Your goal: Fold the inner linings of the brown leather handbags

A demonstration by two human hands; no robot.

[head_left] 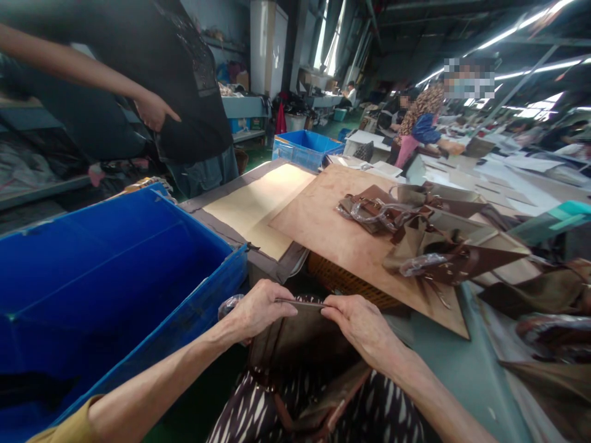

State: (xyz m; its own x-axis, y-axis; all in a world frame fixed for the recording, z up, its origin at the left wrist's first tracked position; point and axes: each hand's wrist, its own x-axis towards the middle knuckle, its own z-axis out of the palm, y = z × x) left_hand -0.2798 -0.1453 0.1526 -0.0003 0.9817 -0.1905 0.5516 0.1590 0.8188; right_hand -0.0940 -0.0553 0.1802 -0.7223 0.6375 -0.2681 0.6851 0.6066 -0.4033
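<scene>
A brown handbag (307, 341) rests open on my lap, its inside facing up at me. Along its far top edge, my left hand (261, 309) pinches the rim on the left. My right hand (357, 317) grips the same rim a short way to the right, thumb on the near side. Between the two hands the edge runs nearly straight. A brown strap hangs at the bag's near side, over my patterned clothing (244, 409). Clear plastic wrap (229, 306) shows just beyond my left wrist; what it covers is mostly hidden.
A large blue bin (115, 258) stands at my left. Ahead, a tan board (318, 209) carries several brown bags (438, 246) with plastic-wrapped handles. More bags (545, 295) lie at the right. One person (189, 92) stands at the left; another (420, 123) works farther back. A smaller blue crate (305, 147) sits beyond.
</scene>
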